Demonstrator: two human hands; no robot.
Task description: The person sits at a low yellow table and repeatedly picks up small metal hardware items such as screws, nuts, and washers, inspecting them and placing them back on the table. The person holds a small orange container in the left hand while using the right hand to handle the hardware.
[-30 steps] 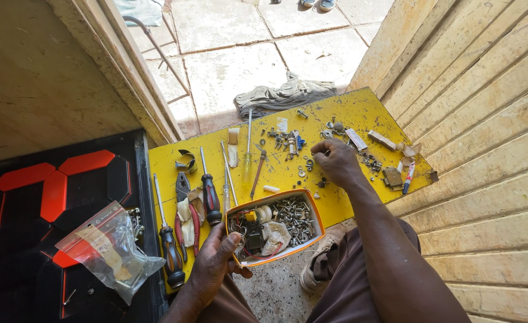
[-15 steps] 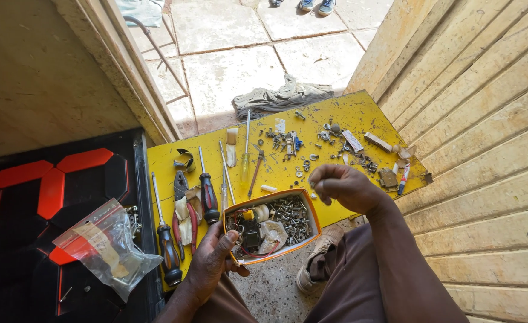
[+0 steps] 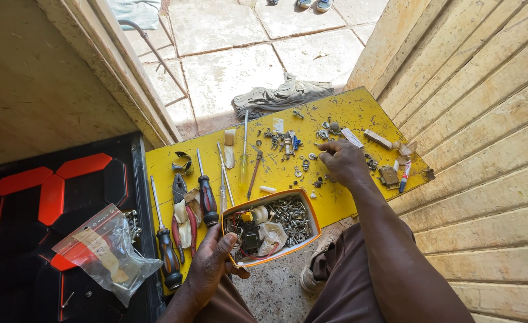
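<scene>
**Two hands over a yellow board of small parts**

The fingers of the left hand [image 3: 211,263] curl around the near left corner of an orange tray [image 3: 309,210], thumb on its rim, holding it. The tray lies on the near edge of the yellow tabletop [image 3: 341,110], partly past that edge, and is filled with screws, nuts, a small black part and a scrap of white paper.

The right hand [image 3: 343,160] rests farther out on the tabletop, fingers bent down and drawn close together among loose washers [image 3: 306,162] and screws; whether they pinch anything cannot be told.

Just left of the tray lie a dark-handled screwdriver [image 3: 206,197], red-handled pliers [image 3: 182,218] and a longer screwdriver [image 3: 166,251] near the left hand. A slim yellow-handled tool [image 3: 243,161] and a brown-handled one [image 3: 253,173] lie behind the tray. To the right of the right hand sit a small tube with a red cap [image 3: 403,177] and bits of rusty metal.

A clear plastic bag [image 3: 105,251] rests on a black panel with red segments [image 3: 51,194] at the left. A grey rag [image 3: 282,96] lies on the paved floor beyond the tabletop.
</scene>
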